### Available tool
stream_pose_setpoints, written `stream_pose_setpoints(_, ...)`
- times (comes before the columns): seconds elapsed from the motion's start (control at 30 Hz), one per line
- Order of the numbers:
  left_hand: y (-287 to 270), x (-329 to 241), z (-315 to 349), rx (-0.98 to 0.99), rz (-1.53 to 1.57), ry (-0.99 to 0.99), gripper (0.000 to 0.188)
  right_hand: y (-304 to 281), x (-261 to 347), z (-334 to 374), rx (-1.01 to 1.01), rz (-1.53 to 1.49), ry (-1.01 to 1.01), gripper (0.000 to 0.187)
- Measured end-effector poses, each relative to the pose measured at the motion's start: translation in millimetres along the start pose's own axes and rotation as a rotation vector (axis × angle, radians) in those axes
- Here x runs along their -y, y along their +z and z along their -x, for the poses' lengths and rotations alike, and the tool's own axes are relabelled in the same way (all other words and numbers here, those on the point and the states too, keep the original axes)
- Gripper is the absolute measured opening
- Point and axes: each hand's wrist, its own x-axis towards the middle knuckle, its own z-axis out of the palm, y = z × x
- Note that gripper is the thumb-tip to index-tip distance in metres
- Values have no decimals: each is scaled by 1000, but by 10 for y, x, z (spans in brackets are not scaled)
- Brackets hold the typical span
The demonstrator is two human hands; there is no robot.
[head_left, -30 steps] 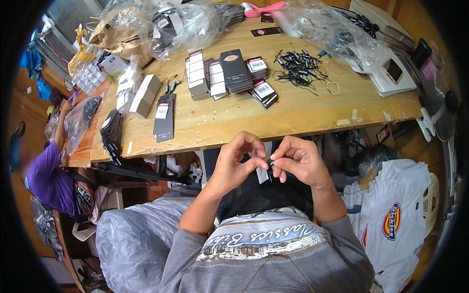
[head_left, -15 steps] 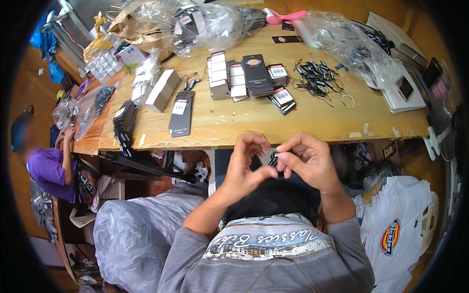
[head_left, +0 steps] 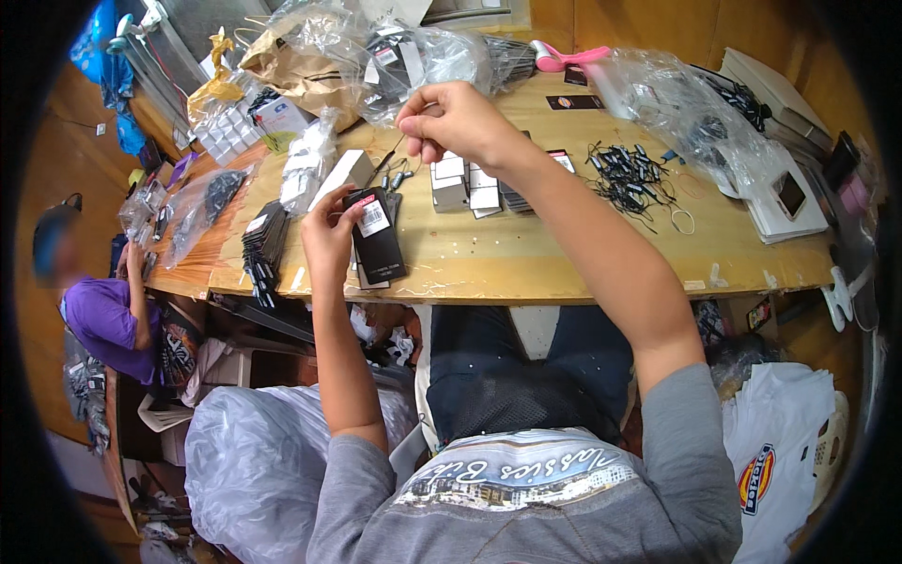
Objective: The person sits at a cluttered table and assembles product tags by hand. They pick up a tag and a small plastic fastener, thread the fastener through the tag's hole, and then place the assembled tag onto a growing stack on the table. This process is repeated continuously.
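My left hand (head_left: 329,240) pinches the upper edge of a black hang tag (head_left: 378,246) with a white and red sticker. More tags lie beneath it on the table. A thin black tag string (head_left: 387,162) runs up from the tag's top end toward my right hand (head_left: 456,122), which is raised above it with the fingertips pinched on the string. Its far end is hidden in the fingers. Close by, a white box (head_left: 349,169) and stacks of small white-labelled tags (head_left: 450,191) stand on the table, partly behind my right forearm.
A fanned stack of black tags (head_left: 264,235) lies at the left. A tangle of black strings (head_left: 628,179) is at the right, near a phone (head_left: 790,194). Clear plastic bags (head_left: 672,89) and a paper bag (head_left: 315,70) line the back. A person in purple (head_left: 108,324) sits at the left.
Both hands have moved from near my body out over the table. My left hand has taken hold of a hang tag, and my right hand has risen, pulling up a string. The view has shifted slightly.
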Motion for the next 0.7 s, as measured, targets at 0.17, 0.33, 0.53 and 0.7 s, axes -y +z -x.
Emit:
stream_pose_setpoints(0.17,163,360,-268,8,-165,-34,26,14,-326,-476,-78,-25,24,12)
stream_pose_setpoints(0.33,284,377,-214,-111,-514,240,21,-418,-466,-572,-201,832,-105,26)
stream_pose_setpoints(0.53,655,-31,-702,404,-152,269,35,-1225,-552,-298,231,1105,220,58)
stream_pose_setpoints(0.7,1061,156,-1194,446,-340,307,61,-1164,-589,-80,235,1009,373,69)
